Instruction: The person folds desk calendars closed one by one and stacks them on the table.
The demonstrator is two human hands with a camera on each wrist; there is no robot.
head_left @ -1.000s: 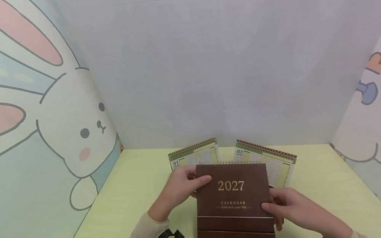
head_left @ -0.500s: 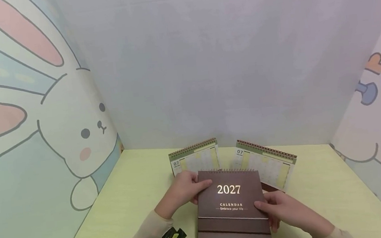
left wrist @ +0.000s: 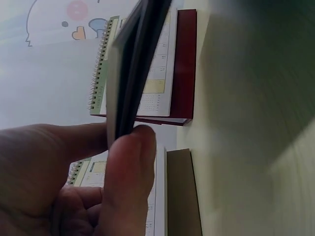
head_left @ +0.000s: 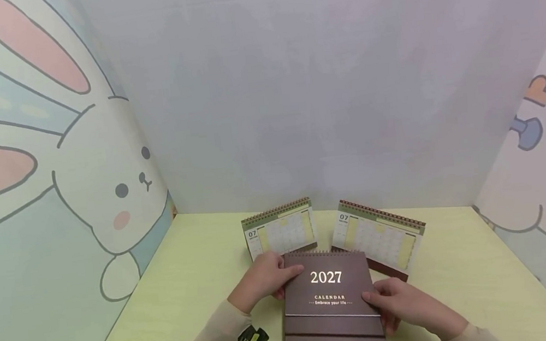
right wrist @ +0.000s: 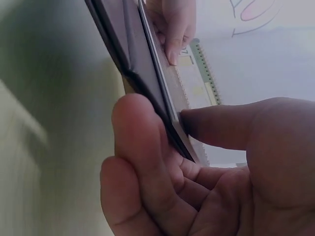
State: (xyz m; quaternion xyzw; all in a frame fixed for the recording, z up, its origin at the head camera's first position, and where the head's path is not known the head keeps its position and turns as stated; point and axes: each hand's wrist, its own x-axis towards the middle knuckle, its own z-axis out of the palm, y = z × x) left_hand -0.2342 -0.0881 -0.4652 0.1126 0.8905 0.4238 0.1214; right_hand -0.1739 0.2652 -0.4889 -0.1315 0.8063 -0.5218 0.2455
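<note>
Holding the brown calendar point(head_left: 332, 308) at its two sides, the hands work at the bottom middle of the head view, with its gold 2027 facing the wearer and its wire binding point(head_left: 324, 253) towards the far side. The left hand point(head_left: 266, 278) pinches the upper left corner, thumb over the cover and fingers behind; the right hand point(head_left: 404, 303) grips the right edge lower down, its thumb on the cover and fingers curled beneath. Whether the near edge touches the table point(head_left: 206, 248) cannot be told.

Behind it, two white calendars stand tilted on the table, one just left of centre point(head_left: 284, 231) and the other to the right point(head_left: 378, 241), both showing 07. The brown calendar overlaps the foot of each in the head view, so any contact there is uncertain.

To manage this hold well, I'd say both hands should move at one pace, since grips at different heights could easily twist the board. Thumbs are best kept light on the cover and off the binding, with the fingers beneath bearing the weight, and the far edge guided clear of the two standing calendars
</note>
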